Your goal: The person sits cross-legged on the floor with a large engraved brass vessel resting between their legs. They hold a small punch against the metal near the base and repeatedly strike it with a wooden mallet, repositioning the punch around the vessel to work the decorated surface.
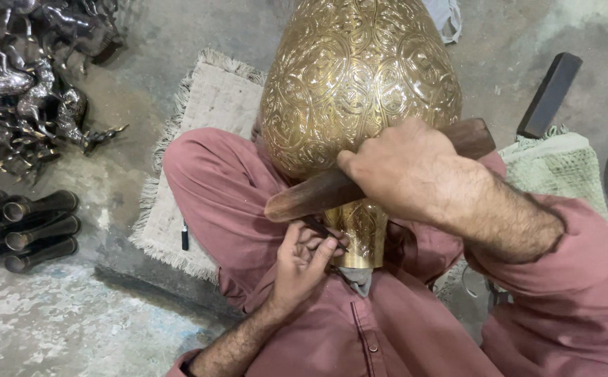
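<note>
Because the big engraved brass vase lies across the seated person's lap, its weight rests on the crossed legs and its narrow neck comes close to both hands. Its long axis runs away from the body, broad belly pointing outward and the neck opening toward the chest, just beside the left grip. Over the neck, the right hand is closed around a dark wooden mallet, held crosswise to the vase. Below it, the left hand pinches a thin dark chisel, its tip set against the neck, directly under the mallet.
</note>
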